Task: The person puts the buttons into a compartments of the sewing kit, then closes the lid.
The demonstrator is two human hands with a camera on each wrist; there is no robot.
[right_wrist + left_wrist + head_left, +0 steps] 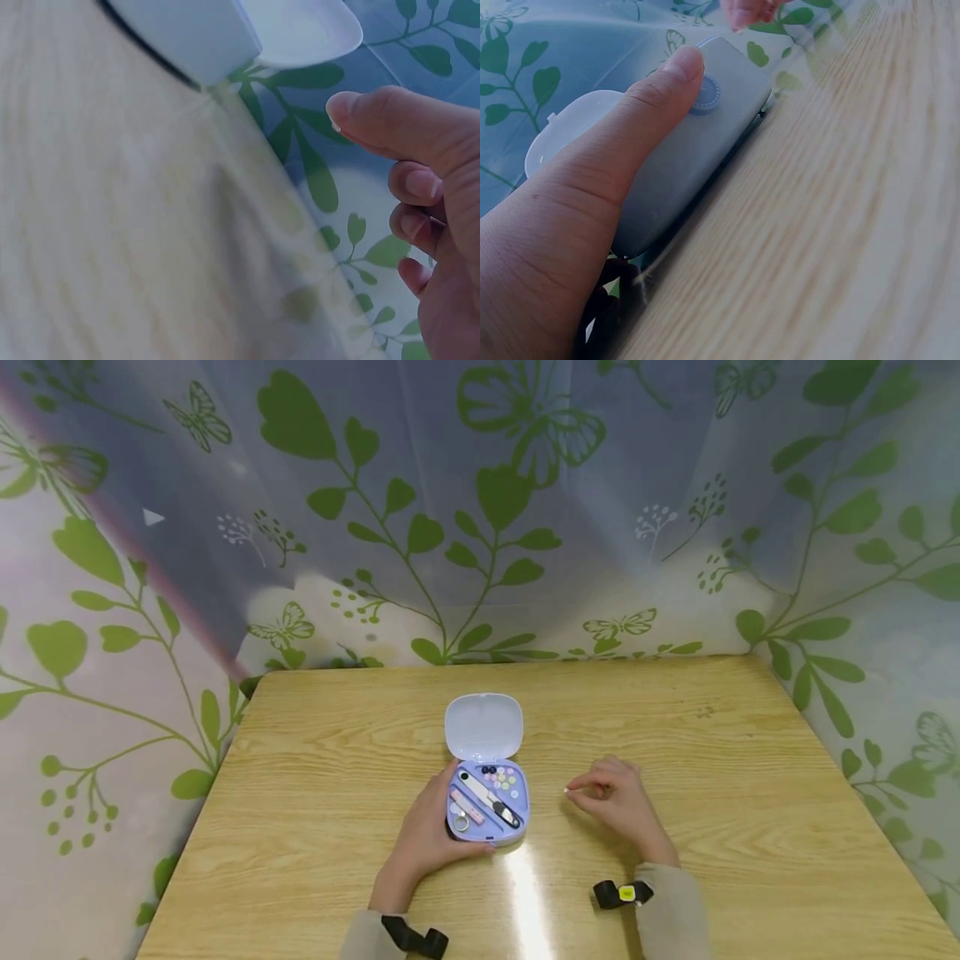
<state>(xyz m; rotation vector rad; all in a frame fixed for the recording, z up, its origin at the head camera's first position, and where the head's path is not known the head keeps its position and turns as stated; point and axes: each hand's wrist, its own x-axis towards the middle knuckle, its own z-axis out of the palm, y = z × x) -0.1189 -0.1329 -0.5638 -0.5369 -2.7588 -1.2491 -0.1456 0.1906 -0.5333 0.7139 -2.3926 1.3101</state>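
Note:
A lavender sewing box (527, 802) stands on the table with its white lid (483, 727) raised. In it lie thread snips (491, 802), a pink-and-white strip (467, 807), a silvery ring (461, 823) and several pale buttons (501, 777), with dark round pieces (489, 769) beside them. My left hand (427, 831) grips the box from its left side; in the left wrist view its thumb lies along the front wall by a round blue catch (707, 94). To the right of the box, my right hand (618, 797) pinches a tiny white piece (566, 790) between thumb and forefinger; its kind is too small to tell.
The wooden table (337, 727) spreads out on all sides of the box. Behind it and at both sides hangs a curtain (480, 510) with green leaves and butterflies. Black wrist cameras sit on both wrists, the right one (622, 894) with a yellow patch.

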